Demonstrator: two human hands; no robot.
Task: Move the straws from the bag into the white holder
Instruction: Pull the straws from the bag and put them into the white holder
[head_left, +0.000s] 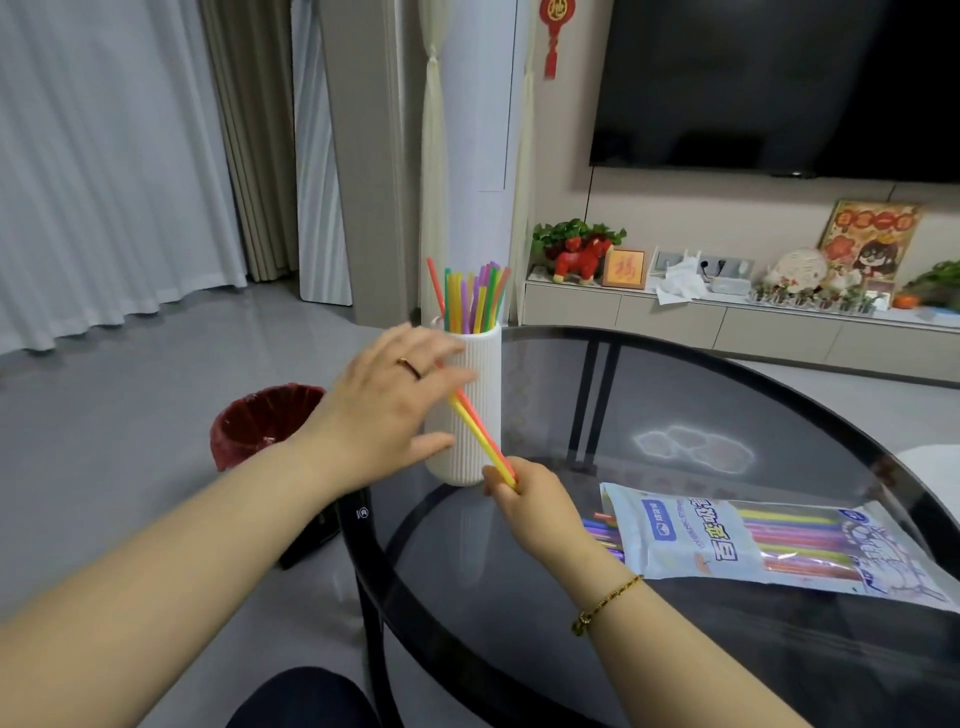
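Observation:
A white ribbed holder (480, 364) stands near the left edge of the round glass table and has several coloured straws (475, 299) upright in it. My right hand (530, 499) pinches the lower end of a few yellow and orange straws (480, 431), which slant up to the left in front of the holder. My left hand (384, 400) is spread in front of the holder's left side, its fingertips touching the upper end of those straws. The plastic straw bag (769, 540) lies flat on the table to the right, with more straws poking out of its left opening.
The dark glass table (675, 415) has a black rim. A red-lined waste bin (260, 421) sits on the floor to the left, and a dark object lies under the table edge. A TV cabinet with ornaments runs along the back right wall.

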